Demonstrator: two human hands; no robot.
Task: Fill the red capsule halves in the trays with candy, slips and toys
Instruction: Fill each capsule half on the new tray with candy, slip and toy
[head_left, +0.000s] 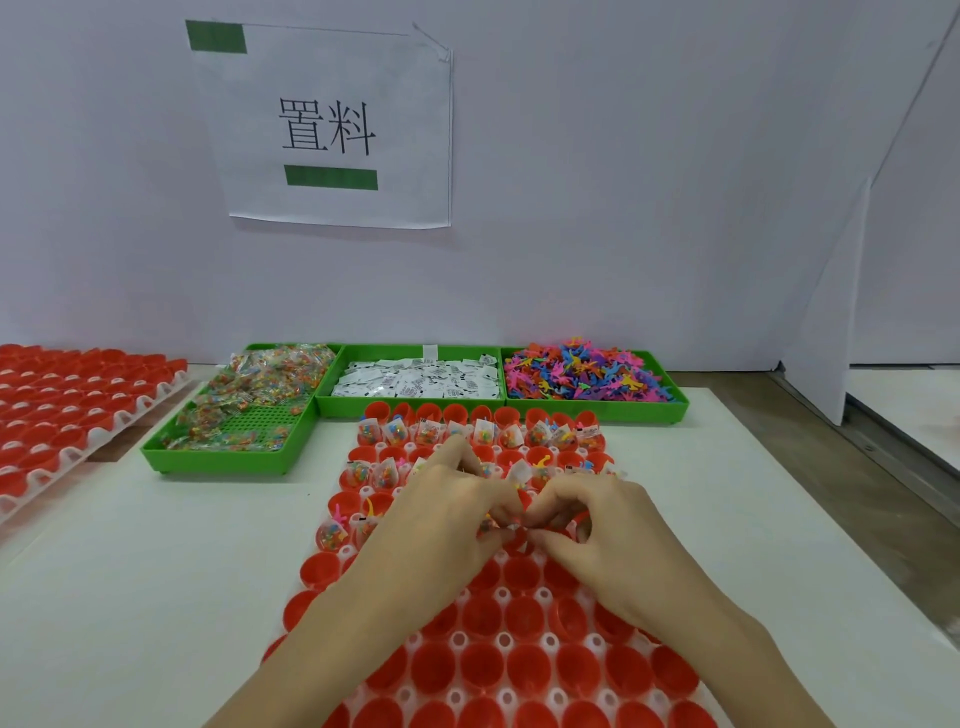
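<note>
Both hands meet over the middle of the tray of red capsule halves (524, 670): the left hand (447, 512) and right hand (597, 525) seem to pinch one small candy packet (506, 527) between curled fingertips.

— What hangs on the wall (623, 208) at twelve o'clock?
— A white paper sign (337, 124) with two black characters and two green bars, its top right corner curling off.
— And at three o'clock?
— A white folded partition panel (826, 291) standing on the brown bench edge (779, 426).
</note>
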